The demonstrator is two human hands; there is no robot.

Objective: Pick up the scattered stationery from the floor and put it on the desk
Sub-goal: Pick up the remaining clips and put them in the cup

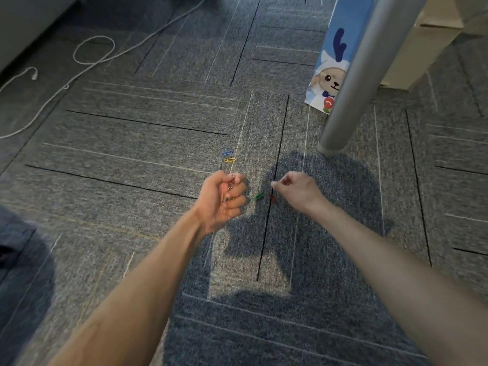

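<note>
Left hand curled round a bunch of paper clips. Right hand has its fingertips pinched; I cannot tell if they hold anything. Green clip and red clip lie just beneath them. Blue clip and yellow clip lie beyond the left fingers. Desk leg stands beyond the right fingers.

The carpet-tile floor is seen in mottled grey, patterned with thin straight lines of black and pale cream that are set at right angles from tile to tile. On it, a small blue wire paper clip, a yellow one, a green one and a red one are found. Silver and yellow are made out in the bunch of wire paper clips gripped by the left hand. The tall paper bag is printed light blue, with a white cartoon animal given dark blue antlers. The round metal desk leg is finished in matte silver-grey. The thin looped cord is white.
</note>
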